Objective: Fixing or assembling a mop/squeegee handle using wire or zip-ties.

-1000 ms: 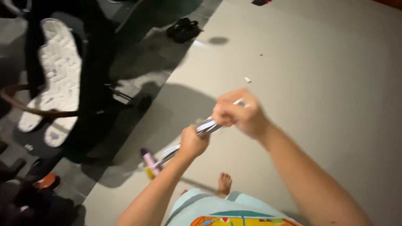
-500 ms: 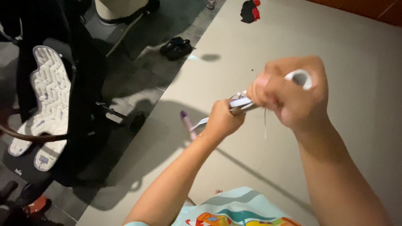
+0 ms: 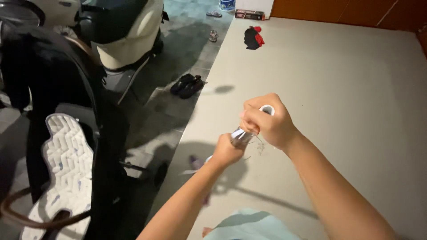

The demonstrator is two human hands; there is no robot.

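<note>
My left hand (image 3: 226,152) is closed around the lower part of a thin silvery, shiny bundle (image 3: 240,136) that sticks up between both hands. My right hand (image 3: 268,126) is closed over the bundle's upper end and also holds a small white ring, like a roll of tape (image 3: 267,109), against its fingers. The two hands are nearly touching, held above the grey concrete floor (image 3: 347,89). Below them a small purple object (image 3: 195,161) lies at the floor's edge. What the bundle is made of is hard to tell.
A cream and black scooter (image 3: 122,38) stands at the upper left. A black seat with a white patterned cushion (image 3: 66,164) is at the left. Black sandals (image 3: 187,84) lie on the tiles. A black and red cloth (image 3: 252,38) and a flat box (image 3: 249,14) lie farther off.
The camera has tilted up, showing more floor and the scooter. My right hand has come down closer to my left hand, and both still hold the silvery bundle.
</note>
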